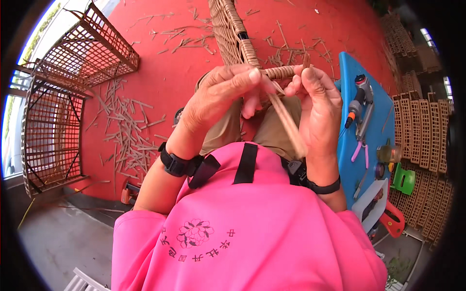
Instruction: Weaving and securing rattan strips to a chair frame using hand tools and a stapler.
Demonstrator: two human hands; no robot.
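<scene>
A tan wicker strip (pixel 286 119) hangs between my hands, its lower part blurred. My left hand (pixel 213 97) is closed, thumb and fingers pinching around the strip's upper part. Opposite it, my right hand (pixel 318 99) pinches a short brown strip end (pixel 306 60) between thumb and fingertip; whether both ends belong to one strip I cannot tell. Just beyond the fingers is a woven wicker piece (pixel 233 34) with a wrapped, rope-like rim, partly hidden by my hands and standing by my knees.
Strip scraps (pixel 128 128) litter the red floor (pixel 165 58). Open lattice frames (pixel 53 136) stand at the left. On the right, a blue stool or table (pixel 347 126) bears a power tool (pixel 358 99), purple-handled pliers (pixel 359 149) and a pale tray (pixel 371 203). Brown woven panels (pixel 420 131) lie beyond.
</scene>
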